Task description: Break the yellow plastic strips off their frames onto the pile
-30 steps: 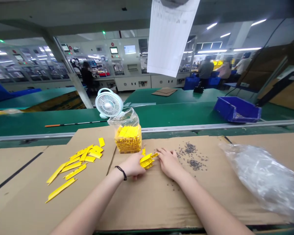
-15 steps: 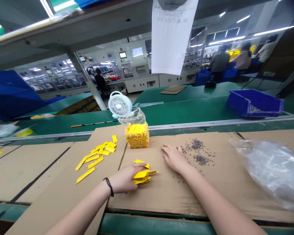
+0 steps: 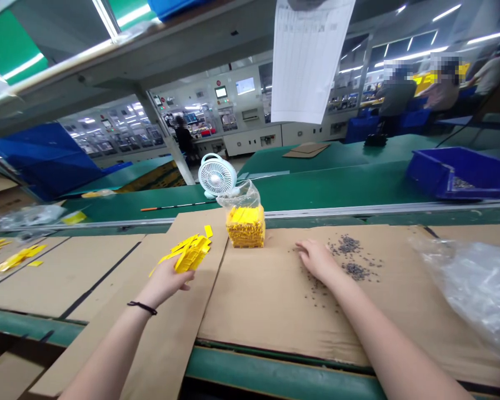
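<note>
My left hand [image 3: 165, 281] is closed on a bundle of yellow plastic pieces [image 3: 190, 256], held just above the loose yellow strips [image 3: 179, 244] lying on the cardboard. My right hand [image 3: 315, 259] rests palm down on the cardboard sheet [image 3: 275, 311], fingers spread flat, at the left edge of a scatter of small dark screws [image 3: 352, 257]. A clear bag packed with yellow pieces [image 3: 245, 222] stands upright between the two hands, further back.
A small white fan [image 3: 216, 176] stands behind the bag. A blue bin [image 3: 454, 169] sits on the green belt at the right. A crumpled clear plastic bag [image 3: 475, 289] lies at the right. A paper sheet [image 3: 308, 55] hangs overhead. People work in the background.
My left hand has carried the yellow bundle from the middle of the cardboard leftward over the loose strips. The right hand stayed by the screws. The view swung left.
</note>
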`<state>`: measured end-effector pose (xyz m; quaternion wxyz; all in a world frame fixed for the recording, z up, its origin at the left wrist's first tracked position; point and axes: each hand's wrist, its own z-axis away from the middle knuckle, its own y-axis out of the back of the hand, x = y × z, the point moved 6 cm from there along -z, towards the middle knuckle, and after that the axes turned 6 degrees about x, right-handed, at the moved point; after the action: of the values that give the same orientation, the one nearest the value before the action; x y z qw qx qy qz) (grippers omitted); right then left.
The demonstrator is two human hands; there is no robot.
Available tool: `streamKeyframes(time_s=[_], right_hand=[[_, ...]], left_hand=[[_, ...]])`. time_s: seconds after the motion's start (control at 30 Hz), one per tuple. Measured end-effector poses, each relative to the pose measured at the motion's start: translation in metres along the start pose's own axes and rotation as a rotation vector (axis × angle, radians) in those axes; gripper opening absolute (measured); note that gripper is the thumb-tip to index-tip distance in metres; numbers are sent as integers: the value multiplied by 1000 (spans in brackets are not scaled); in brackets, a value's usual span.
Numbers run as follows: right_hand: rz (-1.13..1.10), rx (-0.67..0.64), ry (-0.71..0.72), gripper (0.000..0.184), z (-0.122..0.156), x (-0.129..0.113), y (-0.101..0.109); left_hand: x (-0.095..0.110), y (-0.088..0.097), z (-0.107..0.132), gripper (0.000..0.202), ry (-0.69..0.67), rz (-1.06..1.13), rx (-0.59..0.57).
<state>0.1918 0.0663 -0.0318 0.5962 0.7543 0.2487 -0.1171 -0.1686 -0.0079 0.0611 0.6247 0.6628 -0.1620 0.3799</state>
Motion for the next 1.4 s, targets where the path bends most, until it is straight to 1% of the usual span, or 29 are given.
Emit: streamKeyframes(time_s=[0.07,0.13,0.2,0.27,0.37,0.43,0.5,0.53,0.57,0.6,0.63,0.7,0.73,0.8,0.9,1.03,1.1,1.17,1.23,1.33,1.4], right_hand=[[12,8,-16,29,-5,9,1],[24,17,-12,25,-8,11,0],[38,34,3,21,-9,9,-1],[52,56,16,20,-10,5,-3],[54,91,31,18,-11,0,-3],[48,110,35,18,-12,-2,-2],[49,128,27,18,-12,-6,0],[-2,142,8,17,-11,-8,1],[-110,151,-18,17,-10,-11,2],[-273,146,-42,17,-8,-15,1],[-474,121,-65,18,-6,-21,-1],[-865,18,-106,20,-1,-34,-9],[-987,-38,-128,22,2,-40,-14],[-1108,-95,-202,23,7,-47,-22],[-1127,-51,-284,24,12,-45,-26],[-1045,60,-298,22,14,-39,-19],[-1059,44,-314,21,15,-38,-18],[-1104,-9,-332,21,16,-39,-18],[-1114,-49,-321,21,16,-40,-17],[-1041,-70,-235,22,16,-43,-13],[-956,-52,-174,22,16,-45,-9]], left_hand=[[6,-23,4,36,35,237,-111],[19,-54,8,35,45,478,-244],[33,-87,9,34,60,671,-333],[46,-119,6,35,88,819,-407],[59,-159,-2,40,160,953,-456],[63,-176,-8,40,184,1011,-463],[66,-187,-12,38,178,1062,-474],[65,-191,-13,37,172,1079,-479],[64,-194,-13,36,165,1089,-485],[63,-196,-13,35,159,1092,-490],[62,-198,-12,34,153,1089,-495],[61,-200,-10,35,136,1081,-500],[61,-201,-9,37,126,1079,-501],[62,-201,-7,42,109,1078,-496],[63,-200,-6,44,103,1066,-481],[65,-198,-5,45,87,1059,-477],[68,-196,-3,44,58,1063,-488],[71,-194,0,44,37,1061,-498],[72,-193,1,44,36,1050,-496],[72,-193,2,42,49,1038,-489],[72,-193,2,40,51,1039,-498]])
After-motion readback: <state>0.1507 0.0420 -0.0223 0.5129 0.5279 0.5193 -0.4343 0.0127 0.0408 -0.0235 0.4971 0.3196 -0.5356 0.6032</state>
